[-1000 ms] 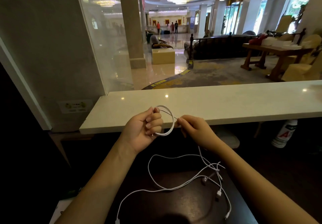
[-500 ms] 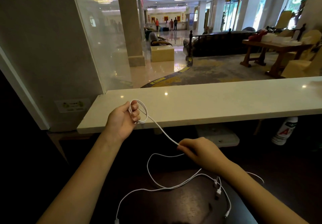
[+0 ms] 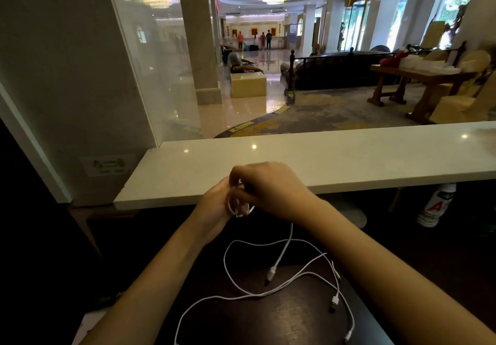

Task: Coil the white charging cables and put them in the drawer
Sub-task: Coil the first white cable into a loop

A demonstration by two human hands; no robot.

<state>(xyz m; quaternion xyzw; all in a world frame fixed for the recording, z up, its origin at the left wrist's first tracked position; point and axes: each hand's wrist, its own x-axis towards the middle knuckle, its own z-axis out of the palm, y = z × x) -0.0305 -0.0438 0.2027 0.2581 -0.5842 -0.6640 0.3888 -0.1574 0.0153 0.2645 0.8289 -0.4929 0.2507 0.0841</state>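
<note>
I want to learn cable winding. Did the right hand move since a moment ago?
Yes. The right hand went up and leftward, from below the white counter edge onto the left hand.

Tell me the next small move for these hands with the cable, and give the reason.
Probably wrap one more loop: the right hand meets the left hand at the small coil, while a cable tail with its plug hangs loose above the dark desk.

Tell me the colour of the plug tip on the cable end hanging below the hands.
Dark, nearly black, on a white connector body, at the end of the white cable. Head view, the only one.
</note>
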